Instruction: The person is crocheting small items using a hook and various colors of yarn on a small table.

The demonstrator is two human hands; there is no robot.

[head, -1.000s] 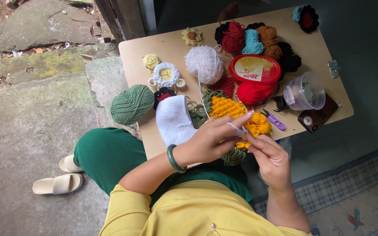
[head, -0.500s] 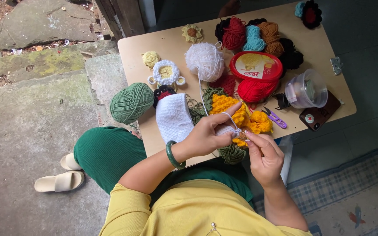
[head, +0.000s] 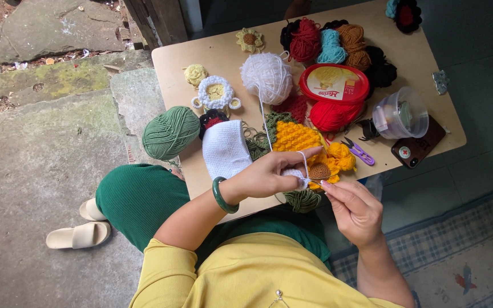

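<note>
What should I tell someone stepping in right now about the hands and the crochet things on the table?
Left hand: pinches a small white crochet piece, white strand looped over the forefinger, running up to the white yarn ball.
Right hand: fingertips close together at the brown-centred yellow flower; any hook is too small to see.
On the table: green yarn ball, white knitted piece, purple snips, red-lidded tub, clear container, phone.
Done: several flowers lie finished. Left: white piece in hand, unfinished.
</note>
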